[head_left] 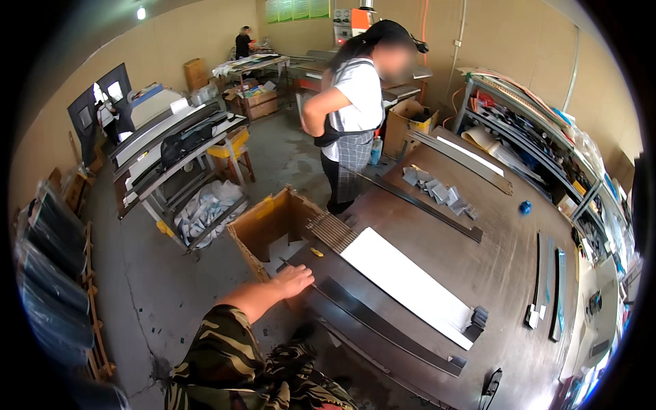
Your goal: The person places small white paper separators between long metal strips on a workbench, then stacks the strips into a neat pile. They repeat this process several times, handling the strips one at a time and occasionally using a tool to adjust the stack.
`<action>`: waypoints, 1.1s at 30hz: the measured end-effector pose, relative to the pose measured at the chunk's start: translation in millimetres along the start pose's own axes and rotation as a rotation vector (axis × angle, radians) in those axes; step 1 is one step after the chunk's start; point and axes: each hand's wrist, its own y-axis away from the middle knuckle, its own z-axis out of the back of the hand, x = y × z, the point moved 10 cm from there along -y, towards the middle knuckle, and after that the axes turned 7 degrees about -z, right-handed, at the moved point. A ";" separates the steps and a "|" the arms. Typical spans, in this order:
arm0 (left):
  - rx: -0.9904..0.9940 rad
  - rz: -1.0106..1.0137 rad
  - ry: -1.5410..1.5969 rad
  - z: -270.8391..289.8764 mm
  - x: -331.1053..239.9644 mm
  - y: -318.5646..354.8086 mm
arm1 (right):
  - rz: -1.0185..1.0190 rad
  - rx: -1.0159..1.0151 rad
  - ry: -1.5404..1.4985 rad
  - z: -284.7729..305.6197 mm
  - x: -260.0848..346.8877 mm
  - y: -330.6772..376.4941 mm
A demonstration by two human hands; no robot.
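Note:
My left hand [294,280], reaching out of a camouflage sleeve, is closed at the near left edge of the brown table [410,219]. Its curled fingers grip the left end of a long dark metal strip [383,324] lying across the tabletop. A short dark tip pokes out past the fingers. Just beyond the hand lies a small yellow cutter [316,252]. Farther in, a row of long strips with white faces [403,283] lies side by side, with dark end pieces [480,317] at its right end. My right hand is out of view.
An open cardboard box [263,229] stands against the table's left side. A person in a checked apron [355,130] stands across from me. Grey metal pieces [441,191], a blue roll [525,207] and more strips [557,294] lie on the table. A loaded shelf [526,137] stands behind.

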 end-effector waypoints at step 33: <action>-0.440 0.503 0.543 -124.9 204.0 301.3 | -0.243 -0.094 0.020 -21.9 139.8 146.2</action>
